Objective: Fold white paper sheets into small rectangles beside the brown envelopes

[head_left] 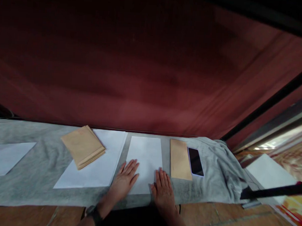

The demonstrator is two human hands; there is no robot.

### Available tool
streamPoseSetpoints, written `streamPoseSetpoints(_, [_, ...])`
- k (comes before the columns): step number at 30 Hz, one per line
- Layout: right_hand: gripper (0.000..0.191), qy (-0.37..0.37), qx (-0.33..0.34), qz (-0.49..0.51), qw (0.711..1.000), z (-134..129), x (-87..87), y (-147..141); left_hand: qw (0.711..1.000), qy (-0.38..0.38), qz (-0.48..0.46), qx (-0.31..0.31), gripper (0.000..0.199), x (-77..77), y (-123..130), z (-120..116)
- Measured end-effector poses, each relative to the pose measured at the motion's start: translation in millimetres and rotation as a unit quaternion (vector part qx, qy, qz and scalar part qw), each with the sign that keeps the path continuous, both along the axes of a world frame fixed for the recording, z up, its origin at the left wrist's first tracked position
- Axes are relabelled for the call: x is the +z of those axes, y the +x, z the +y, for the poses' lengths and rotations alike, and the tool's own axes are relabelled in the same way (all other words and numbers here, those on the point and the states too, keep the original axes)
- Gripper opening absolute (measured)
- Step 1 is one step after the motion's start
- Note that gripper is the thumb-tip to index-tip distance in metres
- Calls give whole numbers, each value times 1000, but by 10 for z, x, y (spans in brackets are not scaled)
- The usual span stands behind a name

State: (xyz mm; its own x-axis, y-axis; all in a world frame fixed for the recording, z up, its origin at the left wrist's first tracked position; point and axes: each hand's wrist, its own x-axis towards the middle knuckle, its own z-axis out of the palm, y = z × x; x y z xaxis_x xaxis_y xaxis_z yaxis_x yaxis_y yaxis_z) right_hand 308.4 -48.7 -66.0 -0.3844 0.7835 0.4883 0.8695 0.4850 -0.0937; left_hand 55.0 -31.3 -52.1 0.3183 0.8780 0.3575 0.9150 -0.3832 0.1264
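Note:
A white sheet of paper point(146, 153) lies flat before me on a grey cloth. On its lower left edge rests my left hand point(124, 179), palm down with the fingers stretched out. My right hand point(163, 188) lies flat at the lower right edge of the same sheet, fingers extended. Neither hand grips anything. Just right of the sheet is a single brown envelope point(181, 160). To the left, a stack of brown envelopes point(82, 144) sits askew on a pile of white paper point(94, 174).
The grey cloth point(33, 174) covers a long, narrow surface against a dark red panel point(153, 76). A phone point(196, 162) lies beside the single envelope. More white paper point(4, 159) is at the far left. Black bars point(270, 192) and a tiled floor point(206, 217) show at right.

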Motion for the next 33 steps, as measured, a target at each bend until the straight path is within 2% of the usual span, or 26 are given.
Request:
streamPoseSetpoints(3, [68, 9, -7, -1, 1000, -14, -17, 3, 999, 8, 24, -30, 58, -32, -36, -415])
streamPoseSetpoints(5, [67, 8, -6, -6, 1000, -14, -22, -1, 999, -9, 35, -31, 60, -15, -53, -556])
streamPoseSetpoints(8, [63, 2, -2, -11, 1000, -15, -28, 5, 995, -84, 56, -23, 58, 53, -20, -580])
streamPoseSetpoints(12, [58, -15, 8, 1, 1000, -39, -17, 48, 972, -211, 104, 2, 61, 186, 139, -483])
streamPoseSetpoints(14, [55, -39, 18, 15, 999, -51, 3, 82, 965, -235, 114, 13, 65, 255, 210, -453])
streamPoseSetpoints(19, [46, -126, 54, 111, 984, -32, 59, 203, 975, -217, 50, 19, 64, 433, 171, -436])
streamPoseSetpoints(23, [42, -199, 24, 275, 940, 18, 64, 344, 980, -200, -17, 11, 51, 567, -18, -456])
streamPoseSetpoints(26, [44, -214, 7, 360, 908, 42, 73, 436, 984, -160, -76, -7, 41, 668, -129, -525])
streamPoseSetpoints(31, [53, -223, 30, 392, 892, 44, 179, 435, 975, -146, -156, -61, 31, 859, -186, -689])
streamPoseSetpoints(33, [47, -227, 42, 389, 892, 46, 232, 383, 967, -157, -185, -73, 30, 893, -190, -727])
